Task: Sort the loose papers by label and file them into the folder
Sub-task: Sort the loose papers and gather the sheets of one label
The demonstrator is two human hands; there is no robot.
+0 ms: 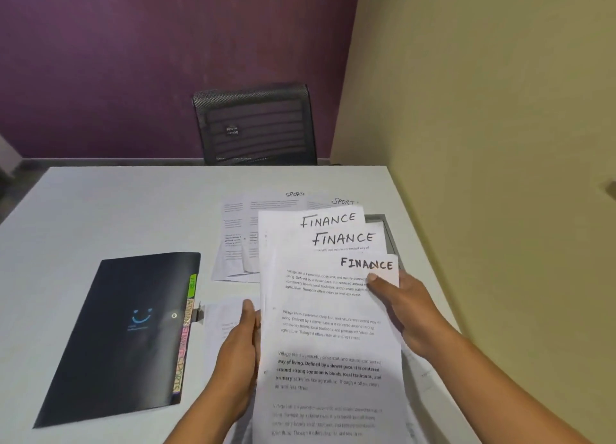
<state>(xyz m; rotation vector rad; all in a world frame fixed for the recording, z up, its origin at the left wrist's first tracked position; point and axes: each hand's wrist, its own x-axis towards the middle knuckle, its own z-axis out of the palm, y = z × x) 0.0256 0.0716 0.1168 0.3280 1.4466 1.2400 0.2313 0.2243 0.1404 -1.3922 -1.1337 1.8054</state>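
Three FINANCE sheets [328,343], fanned so that each handwritten heading shows, are held up over the near edge of the white table [100,210]. At the far left a dark folder [120,337] lies shut on the table. Coloured index tabs [185,337] run along its right edge; most of the lettering is too blurred to read, though the lowest looks like SPORTS. Just right of it a loose sheet [220,317] lies flat, partly under the left hand [238,350], which grips the left edge of the fanned sheets, thumb pointing up. Farther back, more papers lie spread on the table, among them SPORTS sheets [240,240], with a black mesh chair [256,126] beyond. The right hand [405,313] pinches the front sheet's upper right corner, thumb just below the heading. Behind it is a grey tray [386,230].
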